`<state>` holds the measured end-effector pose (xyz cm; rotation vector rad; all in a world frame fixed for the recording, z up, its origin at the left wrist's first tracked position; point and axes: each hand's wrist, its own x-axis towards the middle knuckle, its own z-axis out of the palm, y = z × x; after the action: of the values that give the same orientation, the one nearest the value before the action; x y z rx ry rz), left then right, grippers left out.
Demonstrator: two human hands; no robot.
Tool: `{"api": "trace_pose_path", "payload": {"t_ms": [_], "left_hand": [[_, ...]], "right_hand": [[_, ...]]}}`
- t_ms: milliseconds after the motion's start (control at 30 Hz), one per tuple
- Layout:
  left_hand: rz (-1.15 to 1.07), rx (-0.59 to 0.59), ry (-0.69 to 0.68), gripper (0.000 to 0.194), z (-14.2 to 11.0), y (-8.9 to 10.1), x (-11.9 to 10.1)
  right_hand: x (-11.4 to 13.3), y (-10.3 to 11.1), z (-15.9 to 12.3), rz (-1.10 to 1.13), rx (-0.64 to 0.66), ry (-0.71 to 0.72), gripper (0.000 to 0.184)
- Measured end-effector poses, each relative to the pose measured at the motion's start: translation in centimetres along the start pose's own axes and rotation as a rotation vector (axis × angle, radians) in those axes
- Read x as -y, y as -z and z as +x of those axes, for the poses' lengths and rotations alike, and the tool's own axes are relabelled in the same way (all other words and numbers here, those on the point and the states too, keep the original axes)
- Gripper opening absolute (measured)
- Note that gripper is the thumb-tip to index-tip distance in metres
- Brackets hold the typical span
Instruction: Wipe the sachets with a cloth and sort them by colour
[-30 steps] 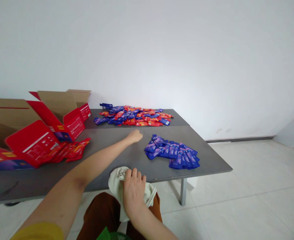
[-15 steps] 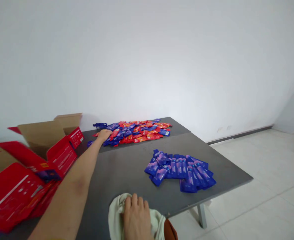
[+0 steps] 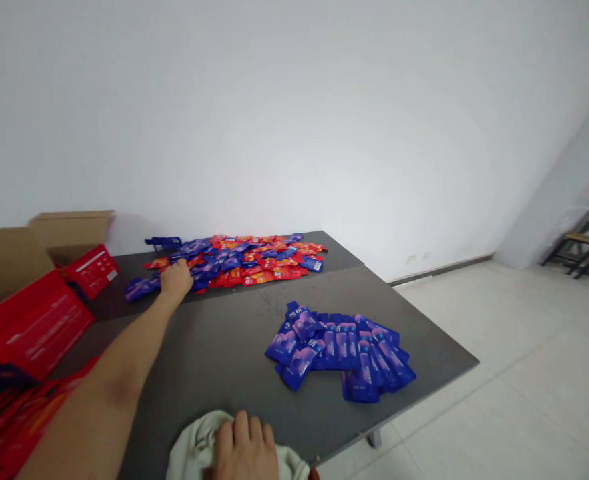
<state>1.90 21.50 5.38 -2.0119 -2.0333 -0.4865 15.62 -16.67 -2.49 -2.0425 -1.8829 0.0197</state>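
My left hand [image 3: 177,280] is stretched across the grey table [image 3: 224,393] and rests, fingers curled, on the left edge of a loose heap of red and blue sachets [image 3: 244,263]. A few blue sachets [image 3: 141,288] lie beside it, and I cannot tell whether it grips any. My right hand [image 3: 247,450] sits at the near table edge, closed over a crumpled cream cloth [image 3: 194,450]. Right of centre lies a separate group of blue sachets [image 3: 339,353], overlapping in rows, well away from both hands.
Open cardboard cartons [image 3: 69,230] with red inner flaps [image 3: 37,327] stand at the left end of the table. Red sachets [image 3: 19,420] lie at the lower left beside my arm. A white wall backs the table, with tiled floor to the right and a folding bench [image 3: 581,247] far right.
My left hand has moved from mid-table onto the heap's left edge. The view has swung right, and a few blue sachets now lie spread left of the heap. My right hand stays on the cloth.
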Motion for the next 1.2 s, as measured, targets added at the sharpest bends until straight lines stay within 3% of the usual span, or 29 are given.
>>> {"api": "trace_pose_path", "payload": {"t_ms": [167,367,533,633,733,800,867,933,1033,1200], "left_hand": [[-0.236,-0.139,0.16,0.039,-1.9,5.4,2.6],[-0.743,-0.156,-0.086,0.029,-5.1,13.2,4.7],[-0.961,-0.194,-0.202,0.029,-11.2,16.7,3.1],[-1.041,-0.14,-0.236,0.031,-16.0,16.4,1.0],[-1.036,0.172,-0.302,0.035,-20.9,14.3,-0.5],[-0.925,0.335,-0.36,0.032,-23.5,12.5,-1.0],[-0.712,0.379,-0.404,0.025,-25.5,10.8,-1.0],[-0.528,0.334,-0.408,0.025,-26.8,9.8,-0.9],[-0.256,0.171,-0.348,0.047,-28.1,9.7,-0.6],[-0.005,-0.119,-0.284,0.055,-30.0,11.3,2.5]], "right_hand": [[-0.5,3.6,-0.3,0.01,0.057,0.084,0.022],[-0.5,5.9,-0.9,-0.015,0.064,0.118,0.016],[-0.3,6.0,-1.1,-0.021,0.058,0.096,0.016],[-1.1,7.1,-1.1,0.024,0.098,0.122,0.021],[-2.5,9.2,-1.2,0.111,0.128,0.136,0.019],[-3.2,10.9,-1.1,0.152,0.088,0.072,0.026],[-3.5,12.3,-0.8,0.174,0.014,0.0,0.035],[-3.2,13.1,-0.3,0.187,-0.069,-0.023,0.038],[-1.7,12.8,0.8,0.184,-0.162,-0.014,0.038],[0.9,10.4,3.0,0.183,-0.141,0.081,0.039]]}}
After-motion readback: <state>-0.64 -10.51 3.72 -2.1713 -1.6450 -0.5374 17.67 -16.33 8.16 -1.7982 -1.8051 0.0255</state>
